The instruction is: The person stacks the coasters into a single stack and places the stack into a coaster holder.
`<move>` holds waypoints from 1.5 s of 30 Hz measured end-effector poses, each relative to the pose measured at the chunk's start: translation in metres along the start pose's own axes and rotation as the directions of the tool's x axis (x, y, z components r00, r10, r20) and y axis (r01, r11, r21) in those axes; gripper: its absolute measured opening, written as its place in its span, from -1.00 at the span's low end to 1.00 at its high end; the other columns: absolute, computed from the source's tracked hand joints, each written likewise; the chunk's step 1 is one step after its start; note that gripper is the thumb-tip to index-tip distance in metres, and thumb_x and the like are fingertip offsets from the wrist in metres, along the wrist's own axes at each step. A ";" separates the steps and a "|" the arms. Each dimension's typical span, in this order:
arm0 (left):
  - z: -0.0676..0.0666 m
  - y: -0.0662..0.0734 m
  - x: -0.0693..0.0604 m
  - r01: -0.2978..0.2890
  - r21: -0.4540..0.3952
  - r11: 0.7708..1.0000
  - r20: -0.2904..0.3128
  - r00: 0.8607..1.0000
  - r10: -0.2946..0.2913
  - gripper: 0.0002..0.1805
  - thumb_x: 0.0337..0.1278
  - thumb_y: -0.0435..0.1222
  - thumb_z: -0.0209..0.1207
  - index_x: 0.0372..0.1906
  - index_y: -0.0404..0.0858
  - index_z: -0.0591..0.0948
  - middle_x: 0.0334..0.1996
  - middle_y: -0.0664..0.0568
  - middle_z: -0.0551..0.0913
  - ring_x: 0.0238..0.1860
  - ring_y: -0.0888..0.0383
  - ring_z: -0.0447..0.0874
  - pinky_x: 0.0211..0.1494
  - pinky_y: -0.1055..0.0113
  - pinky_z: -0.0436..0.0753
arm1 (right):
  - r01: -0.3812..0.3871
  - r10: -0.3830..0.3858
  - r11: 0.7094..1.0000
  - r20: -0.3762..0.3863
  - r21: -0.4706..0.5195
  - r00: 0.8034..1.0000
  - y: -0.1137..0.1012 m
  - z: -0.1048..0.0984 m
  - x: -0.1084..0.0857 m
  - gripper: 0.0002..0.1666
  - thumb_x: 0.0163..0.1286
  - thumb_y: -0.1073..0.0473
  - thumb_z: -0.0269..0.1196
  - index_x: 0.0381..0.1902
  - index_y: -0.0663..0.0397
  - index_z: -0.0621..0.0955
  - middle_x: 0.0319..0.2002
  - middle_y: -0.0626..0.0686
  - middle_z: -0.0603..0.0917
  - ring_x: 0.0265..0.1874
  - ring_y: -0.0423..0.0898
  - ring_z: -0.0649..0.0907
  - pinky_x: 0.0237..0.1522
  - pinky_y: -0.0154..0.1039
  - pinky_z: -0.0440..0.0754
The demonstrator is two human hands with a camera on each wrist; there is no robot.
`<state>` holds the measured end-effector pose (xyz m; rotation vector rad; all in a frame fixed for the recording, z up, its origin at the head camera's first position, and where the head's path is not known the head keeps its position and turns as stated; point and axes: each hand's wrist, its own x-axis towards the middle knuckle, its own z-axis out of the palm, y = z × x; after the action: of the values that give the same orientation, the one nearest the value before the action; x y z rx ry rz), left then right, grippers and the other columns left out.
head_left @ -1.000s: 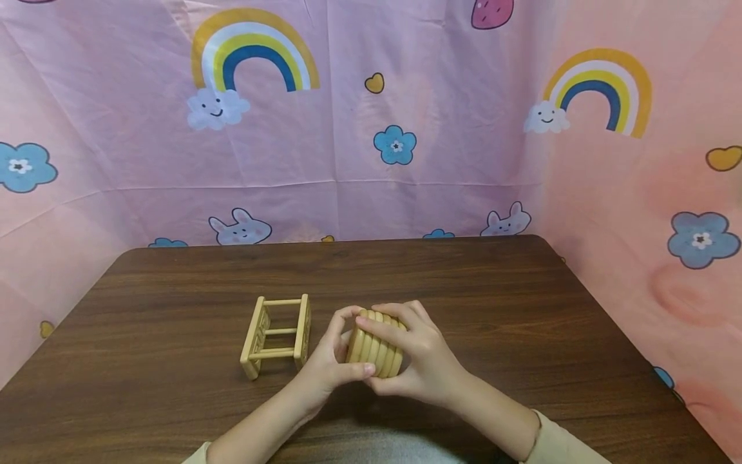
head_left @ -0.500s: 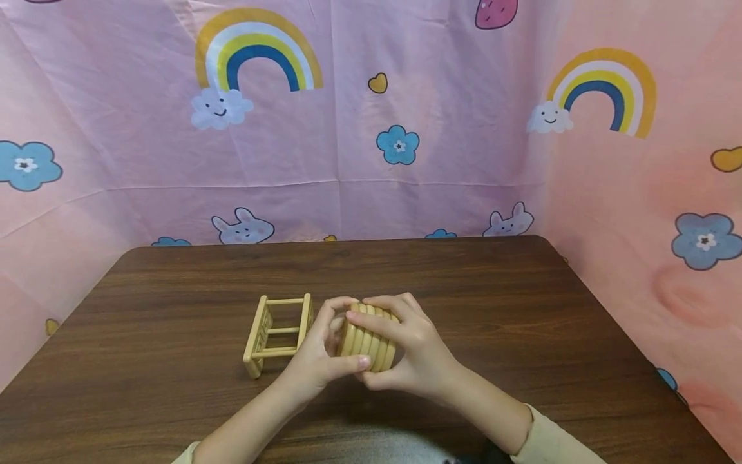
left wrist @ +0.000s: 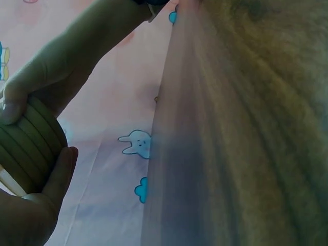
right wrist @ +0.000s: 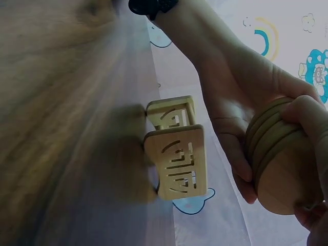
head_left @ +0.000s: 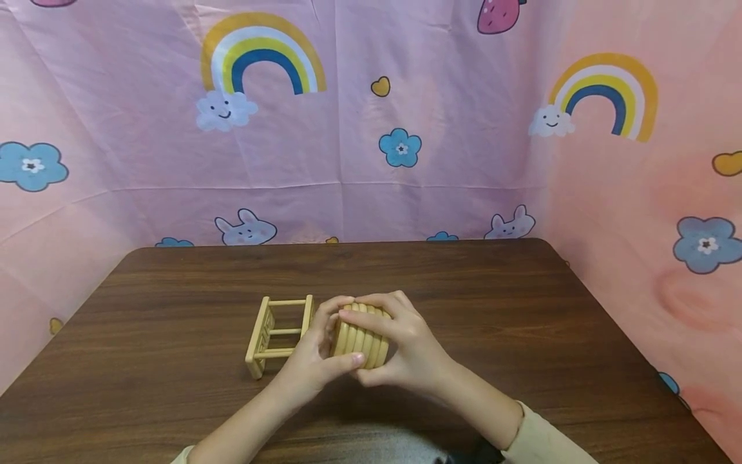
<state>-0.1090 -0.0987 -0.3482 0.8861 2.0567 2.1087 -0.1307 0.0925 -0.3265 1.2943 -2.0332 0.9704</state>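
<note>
A stack of several round wooden coasters (head_left: pixel 366 338) is held tilted above the table between both hands. My left hand (head_left: pixel 313 361) grips its left side, the thumb across the near edges and the fingers curled over the far side. On the other side, my right hand (head_left: pixel 414 345) holds the same coasters with curled fingers and the thumb below. The flat face of the end coaster (right wrist: pixel 292 177) shows in the right wrist view. A light wooden coaster rack (head_left: pixel 261 341) with cut-out end panels (right wrist: pixel 180 164) stands just left of the hands, its right part hidden by my left hand.
The dark wood-grain table (head_left: pixel 464 283) extends around the hands. A pink and lilac cloth (head_left: pixel 452 167) with rainbows, flowers and rabbits hangs behind it and at both sides. A small dark object (head_left: pixel 481 454) shows at the bottom edge, its kind unclear.
Both hands have moved a little left and slightly away with the coasters, so that my left hand now covers part of the rack. The grip looks the same.
</note>
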 end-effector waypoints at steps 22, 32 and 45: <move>-0.042 0.011 0.009 -0.031 0.140 0.990 -0.030 0.999 0.036 -0.32 0.05 -0.44 0.26 0.28 -0.12 0.28 -0.03 -0.26 0.45 -0.21 -0.04 0.55 -0.29 0.17 0.63 | 0.033 -0.033 0.999 0.025 0.024 0.999 0.013 0.021 0.034 -0.24 -0.14 0.07 0.51 0.13 -0.04 0.61 0.09 -0.01 0.54 -0.03 -0.12 0.42 -0.11 -0.30 0.42; -0.058 0.013 0.012 -0.028 0.168 0.985 -0.027 0.999 0.033 -0.32 0.01 -0.51 0.30 0.25 -0.16 0.32 0.02 -0.21 0.48 -0.13 -0.02 0.57 -0.20 0.16 0.64 | 0.062 -0.063 0.998 0.050 0.008 0.997 0.017 0.028 0.046 -0.23 -0.15 0.05 0.51 0.14 -0.04 0.61 0.07 0.00 0.55 -0.02 -0.12 0.42 -0.05 -0.26 0.36; -0.086 0.017 0.010 0.025 0.257 0.966 -0.044 0.999 -0.014 -0.28 -0.10 -0.51 0.39 0.23 -0.16 0.39 0.08 -0.08 0.49 -0.06 -0.05 0.55 -0.21 0.13 0.65 | 0.045 -0.043 0.999 0.112 -0.015 0.993 0.019 0.041 0.059 -0.21 -0.12 0.06 0.50 0.19 -0.12 0.58 0.09 -0.02 0.51 0.01 -0.13 0.36 -0.04 -0.32 0.34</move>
<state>-0.1494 -0.1728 -0.3237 0.8511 2.3903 1.8934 -0.1742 0.0333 -0.3121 1.4067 -2.0822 0.8766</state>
